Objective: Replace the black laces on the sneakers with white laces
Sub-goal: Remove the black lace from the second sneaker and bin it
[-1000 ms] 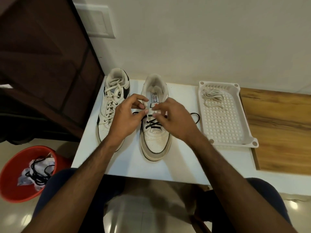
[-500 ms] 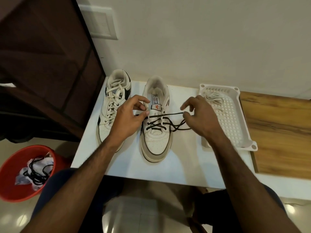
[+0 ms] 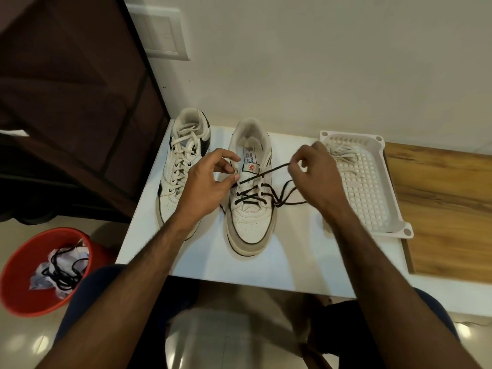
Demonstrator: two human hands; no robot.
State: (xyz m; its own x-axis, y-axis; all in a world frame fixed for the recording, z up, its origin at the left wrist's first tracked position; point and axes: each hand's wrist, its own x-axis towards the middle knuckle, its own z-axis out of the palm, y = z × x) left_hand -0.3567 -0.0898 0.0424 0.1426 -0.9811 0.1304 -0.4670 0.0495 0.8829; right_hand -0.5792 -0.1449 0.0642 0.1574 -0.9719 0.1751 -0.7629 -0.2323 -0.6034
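Two white sneakers stand on a white table (image 3: pixel 202 259). The left sneaker (image 3: pixel 183 161) is laced with white laces. The right sneaker (image 3: pixel 250 209) carries a black lace (image 3: pixel 250 195) through its lower eyelets. My left hand (image 3: pixel 207 185) pinches the sneaker's left upper edge beside the tongue. My right hand (image 3: pixel 314 177) pinches one end of the black lace, drawn out taut to the right of the shoe. Loose loops of the lace lie on the table under that hand. A white lace (image 3: pixel 342 153) lies in the far end of a white perforated tray (image 3: pixel 372 187).
A red bucket (image 3: pixel 34 272) on the floor at lower left holds crumpled paper and a black lace. A dark wooden cabinet stands at left. A wooden surface (image 3: pixel 447 209) lies right of the tray. The wall runs close behind the table.
My right hand has moved from the middle of the shoe out to the right, pulling a length of black lace free of the upper eyelets. My left hand has stayed at the tongue.
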